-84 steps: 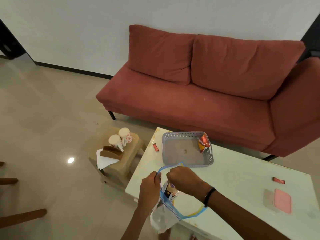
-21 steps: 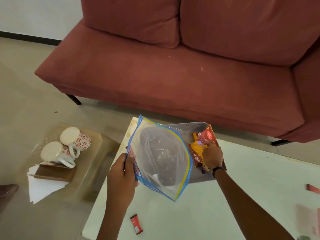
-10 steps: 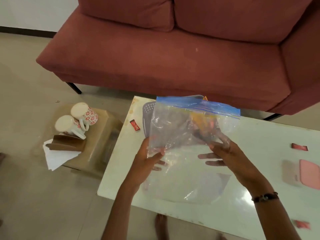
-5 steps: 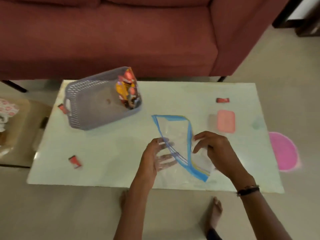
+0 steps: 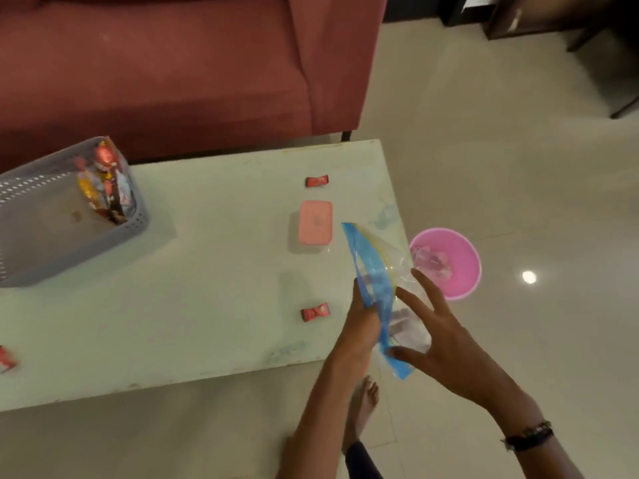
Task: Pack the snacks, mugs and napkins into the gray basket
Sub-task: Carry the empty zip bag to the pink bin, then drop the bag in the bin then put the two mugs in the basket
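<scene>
Left hand [image 5: 363, 326] curled around a clear zip bag [image 5: 375, 281] with blue seal strip, gripping it at mid-length. Right hand [image 5: 446, 344] spread wide, fingers splayed, palm against the bag's other face. Pale table [image 5: 207, 271], red sofa [image 5: 173, 63] behind, beige tiled floor, pink bowl [image 5: 456, 257] on floor. Gray basket [image 5: 69, 216] far left on table, snack packets [image 5: 103, 184] upright inside, well apart from both hands. 2 red candies [image 5: 314, 312] and pink box [image 5: 315, 222] nearer.

Red sofa [image 5: 173, 63], pink lidded box [image 5: 315, 222] on table [image 5: 207, 271], pink bowl [image 5: 463, 267] on floor
</scene>
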Action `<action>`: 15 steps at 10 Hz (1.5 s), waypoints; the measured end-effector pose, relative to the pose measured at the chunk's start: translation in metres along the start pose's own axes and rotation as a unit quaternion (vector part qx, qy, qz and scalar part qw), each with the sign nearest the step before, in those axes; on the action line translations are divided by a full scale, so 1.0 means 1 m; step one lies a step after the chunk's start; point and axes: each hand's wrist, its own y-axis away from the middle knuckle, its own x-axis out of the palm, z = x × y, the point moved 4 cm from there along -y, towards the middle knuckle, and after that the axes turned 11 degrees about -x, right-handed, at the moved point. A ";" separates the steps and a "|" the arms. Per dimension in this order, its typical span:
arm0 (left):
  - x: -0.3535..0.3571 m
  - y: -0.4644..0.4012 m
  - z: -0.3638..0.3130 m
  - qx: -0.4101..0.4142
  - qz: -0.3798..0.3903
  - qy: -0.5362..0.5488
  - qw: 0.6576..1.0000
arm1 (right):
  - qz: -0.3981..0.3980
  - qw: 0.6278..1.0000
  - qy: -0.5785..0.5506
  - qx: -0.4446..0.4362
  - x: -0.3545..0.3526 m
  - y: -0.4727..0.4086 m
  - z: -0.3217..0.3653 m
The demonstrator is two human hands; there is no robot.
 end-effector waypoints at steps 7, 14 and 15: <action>0.147 -0.210 0.035 -0.015 0.004 -0.034 0.999 | -0.213 0.953 0.092 0.197 0.004 -0.108 -0.367; 0.134 -0.229 0.011 -0.024 -0.071 -0.086 0.994 | 0.055 0.930 0.168 0.324 -0.019 -0.128 -0.389; 0.114 -0.186 -0.015 -0.012 -0.108 -0.046 0.993 | -0.066 0.953 0.133 0.265 -0.053 -0.120 -0.315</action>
